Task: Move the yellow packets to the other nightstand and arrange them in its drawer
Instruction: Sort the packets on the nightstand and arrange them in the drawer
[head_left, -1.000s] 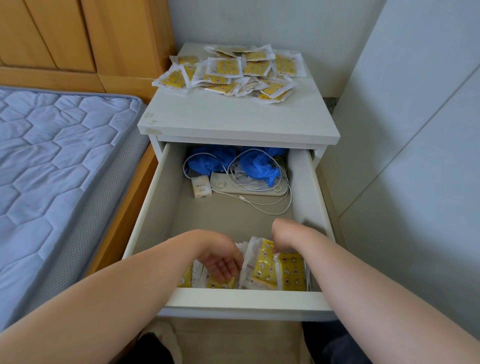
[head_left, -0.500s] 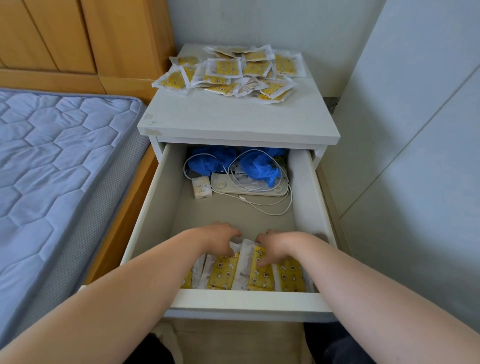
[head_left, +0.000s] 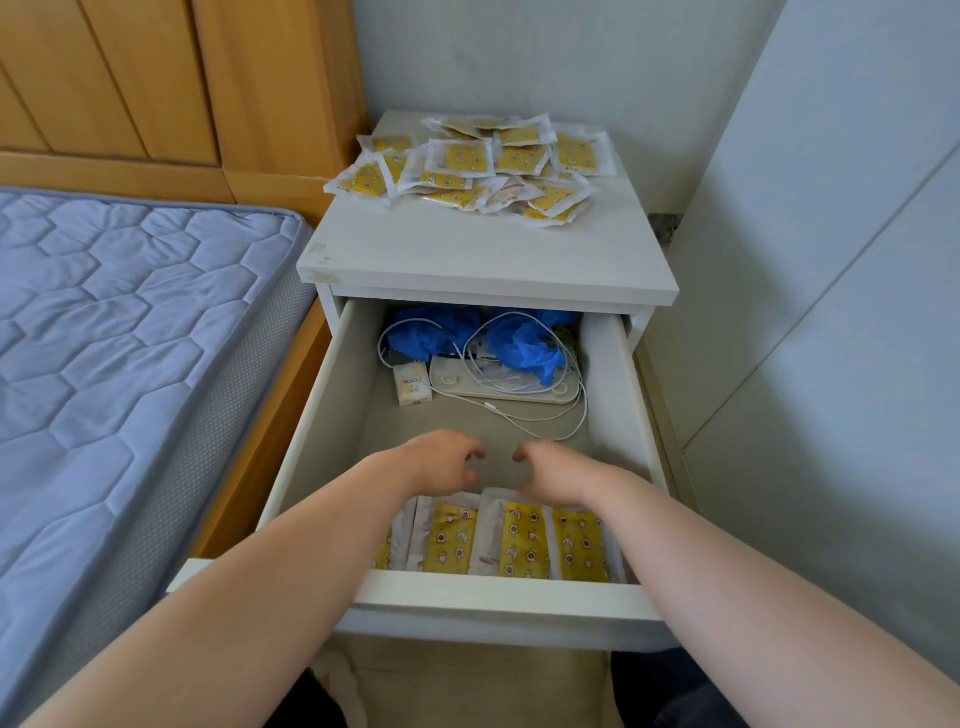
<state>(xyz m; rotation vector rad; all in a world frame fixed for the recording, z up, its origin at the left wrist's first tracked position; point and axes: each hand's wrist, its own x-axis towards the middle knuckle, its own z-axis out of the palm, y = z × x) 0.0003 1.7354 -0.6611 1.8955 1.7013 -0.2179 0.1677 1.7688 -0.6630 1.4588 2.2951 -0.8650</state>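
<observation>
Yellow packets, a row (head_left: 519, 540) of them, lie side by side and overlapping at the 6 o'clock end of the open drawer (head_left: 602, 374), against its front panel. A loose pile (head_left: 478, 166) of the same packets sits on the nightstand (head_left: 467, 254) top at 12 o'clock.

The left hand (head_left: 441, 465) and right hand (head_left: 561, 470) hover over the far edge of the row, fingers loosely curled and grasping nothing. This looks like squaring up the row. It would go best with flat palms nudging the packet edges flush and tight to the front, which leaves bare floor behind for the next batch. The white cable (head_left: 545, 421) at 12 o'clock of the hands should stay undisturbed.

The left forearm covers the 9 o'clock end of the row and the front panel cuts off the packets' near ends, so no count is possible. Whether the heels of the hands touch the packets cannot be told. The blue crumpled stuff (head_left: 524, 348) at the back is partly in shadow under the top.
</observation>
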